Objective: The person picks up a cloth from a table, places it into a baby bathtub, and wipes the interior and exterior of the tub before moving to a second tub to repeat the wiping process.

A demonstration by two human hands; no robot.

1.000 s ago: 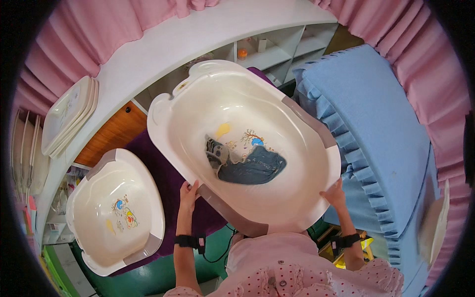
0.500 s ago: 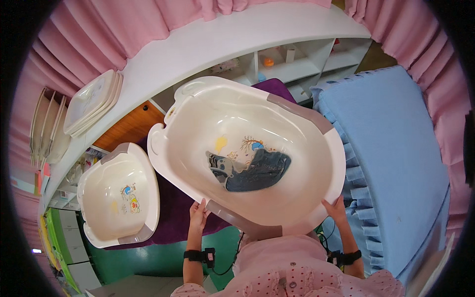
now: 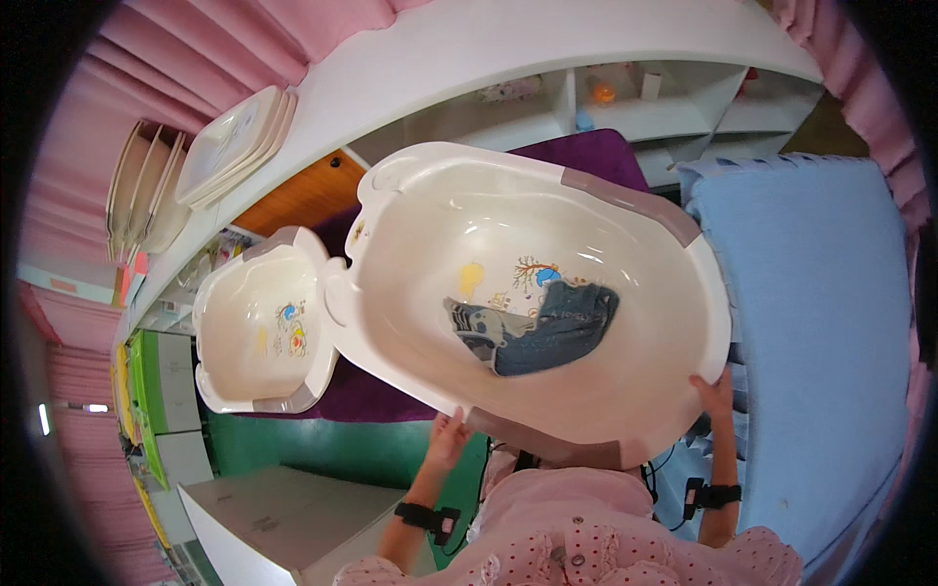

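A large cream baby bathtub (image 3: 410, 293) with grey-brown rim strips is in front of me, tilted a little toward me. At its near rim, my left hand (image 3: 447, 441) is closed on the edge. My right hand (image 3: 714, 396) grips the rim at the right end, its fingers partly hidden. Inside the tub lies a crumpled dark blue garment (image 3: 557, 337) with a light cartoon print, on a bottom decorated with a tree, a blue bird and a yellow shape. To the left, a second, smaller-looking cream tub (image 3: 244, 337) sits with its end next to the large one.
Beneath the tubs is a purple cloth (image 3: 376, 396). White shelving (image 3: 674, 103) curves behind, with stacked cream basins (image 3: 230, 146) on its left top. A blue-covered bed (image 3: 821, 322) stands at the right. A white cabinet (image 3: 293, 518) is at the lower left on a green floor.
My view has turned left, so the surroundings shift right and the lower-left cabinet shows more. Both hands still hold the large tub, with the garment inside it.
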